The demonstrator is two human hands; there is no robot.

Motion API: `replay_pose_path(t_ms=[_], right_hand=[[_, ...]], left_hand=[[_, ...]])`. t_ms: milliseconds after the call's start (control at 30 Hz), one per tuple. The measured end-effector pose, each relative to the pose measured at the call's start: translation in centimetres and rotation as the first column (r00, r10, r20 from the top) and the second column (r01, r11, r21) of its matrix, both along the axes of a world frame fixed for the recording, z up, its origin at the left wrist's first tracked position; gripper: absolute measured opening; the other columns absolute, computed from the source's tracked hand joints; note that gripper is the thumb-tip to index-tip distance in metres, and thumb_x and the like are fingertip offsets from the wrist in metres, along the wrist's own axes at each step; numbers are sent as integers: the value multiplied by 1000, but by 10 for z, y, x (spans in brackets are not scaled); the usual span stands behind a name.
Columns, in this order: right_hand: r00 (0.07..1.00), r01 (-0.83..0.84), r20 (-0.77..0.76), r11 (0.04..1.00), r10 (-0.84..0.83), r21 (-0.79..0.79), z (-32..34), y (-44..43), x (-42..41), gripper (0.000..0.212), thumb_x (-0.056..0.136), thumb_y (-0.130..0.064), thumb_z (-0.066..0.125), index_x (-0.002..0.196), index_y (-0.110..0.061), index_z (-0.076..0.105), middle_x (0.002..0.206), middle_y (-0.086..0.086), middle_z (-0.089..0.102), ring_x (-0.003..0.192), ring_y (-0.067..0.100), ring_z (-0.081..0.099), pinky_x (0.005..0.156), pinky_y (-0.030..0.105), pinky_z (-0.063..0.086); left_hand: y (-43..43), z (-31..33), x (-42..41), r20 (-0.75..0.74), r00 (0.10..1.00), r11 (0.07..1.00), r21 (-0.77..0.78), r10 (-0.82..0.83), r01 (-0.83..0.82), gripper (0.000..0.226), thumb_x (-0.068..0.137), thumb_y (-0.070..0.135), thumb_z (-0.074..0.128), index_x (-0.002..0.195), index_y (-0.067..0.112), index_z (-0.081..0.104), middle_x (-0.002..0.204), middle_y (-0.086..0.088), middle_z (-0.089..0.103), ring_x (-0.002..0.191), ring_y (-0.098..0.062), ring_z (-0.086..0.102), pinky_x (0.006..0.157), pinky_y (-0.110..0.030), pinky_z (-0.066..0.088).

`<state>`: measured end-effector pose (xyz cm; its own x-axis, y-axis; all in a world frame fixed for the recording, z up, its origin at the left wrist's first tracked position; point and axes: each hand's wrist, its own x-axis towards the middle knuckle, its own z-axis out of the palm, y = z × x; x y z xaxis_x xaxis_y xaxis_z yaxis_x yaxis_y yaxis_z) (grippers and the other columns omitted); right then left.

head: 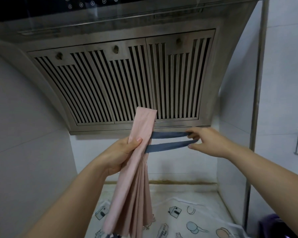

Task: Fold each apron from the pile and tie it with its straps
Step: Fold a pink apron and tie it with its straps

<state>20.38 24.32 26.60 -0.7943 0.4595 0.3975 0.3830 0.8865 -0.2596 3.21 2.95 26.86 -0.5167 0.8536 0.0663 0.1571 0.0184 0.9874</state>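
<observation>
The left hand (122, 152) grips a soft pink apron (136, 169) folded into a long narrow band; the right hand (206, 141) pinches its flat blue strap (169, 146), stretched taut.

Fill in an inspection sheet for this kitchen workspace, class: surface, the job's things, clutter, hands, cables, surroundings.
Surface: stained counter, with a white printed cloth spread over its near part.
Job's things: pink apron folded into a long strip and held up in the air; two runs of blue straps stretch from it to the right.
Clutter: a dark purple thing at the bottom right edge, too cut off to identify.
Hands: left hand grips the folded apron; right hand pinches the strap ends.
Cables: nothing seen.
Surroundings: range hood with slatted filters above, pale walls, and a metal pipe on the right.
</observation>
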Motion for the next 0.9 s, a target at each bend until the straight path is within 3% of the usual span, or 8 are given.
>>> replay_pose_path(t_ms=[100, 233, 300, 367, 433, 533, 767, 900], right_hand=[[971, -167, -231, 873, 65, -457, -10, -11, -11, 53, 85, -9, 66, 133, -18, 46, 112, 0, 59, 100, 14, 60, 88, 23, 46], [842, -304, -535, 761, -66, -573, -25, -55, -26, 23, 81, -25, 72, 96, -14, 58, 84, 2, 62, 73, 14, 61, 71, 24, 48], [907, -326, -420, 671, 24, -666, -31, -81, -29, 55, 65, -56, 70, 99, -13, 60, 93, 0, 66, 82, 12, 64, 79, 29, 51], [961, -272, -237, 651, 143, -709, -34, -99, -33, 71, 59, -65, 71, 110, -17, 60, 106, -5, 66, 96, 8, 64, 87, 27, 51], [957, -288, -204, 623, 204, -727, -36, -104, -37, 47, 69, -45, 79, 106, -22, 61, 104, -7, 69, 95, 7, 65, 86, 26, 53], [955, -295, -202, 686, 215, -665, -37, -103, -38, 22, 76, -17, 75, 95, -20, 66, 97, -4, 72, 90, 10, 67, 86, 30, 54], [931, -360, -200, 683, 306, -636, -26, -96, -19, 11, 84, -13, 69, 79, -20, 63, 75, -11, 67, 64, -2, 61, 60, 13, 48], [903, -408, -238, 541, 358, -735, -30, -94, -14, 12, 86, -4, 65, 83, -16, 63, 80, -7, 68, 68, 0, 64, 63, 15, 49]], left_hand=[[8, -8, 1, 35, 995, 995, 43, 89, -90, 25, 99, 32, 47, 103, 11, 61, 68, 2, 69, 58, -11, 64, 58, -26, 53], [19, -13, 4, 114, 962, 959, 110, 247, -259, 25, 100, 30, 46, 93, 12, 62, 81, -6, 70, 74, -22, 64, 80, -37, 53], [22, -14, 8, 116, 953, 945, 144, 278, -293, 32, 101, 28, 45, 82, 15, 67, 76, -4, 71, 75, -24, 64, 85, -41, 51], [25, -15, 13, 83, 956, 940, 179, 281, -292, 48, 101, 29, 43, 66, 18, 74, 69, -1, 72, 75, -26, 64, 86, -48, 50], [28, -15, 20, 74, 946, 918, 226, 317, -325, 49, 101, 29, 42, 65, 19, 73, 65, 2, 72, 70, -22, 66, 79, -45, 52], [31, -13, 22, 165, 928, 878, 305, 333, -369, 27, 101, 30, 44, 93, 15, 65, 81, -1, 73, 75, -17, 68, 70, -32, 52], [19, -9, 12, 591, 805, 870, 364, 60, -332, 29, 99, 29, 47, 100, 3, 61, 80, -8, 74, 69, -16, 72, 64, -34, 54], [11, -17, 7, 544, 826, 907, 407, -147, -107, 32, 89, 14, 55, 117, -2, 58, 100, -16, 71, 87, -23, 70, 74, -34, 59]])
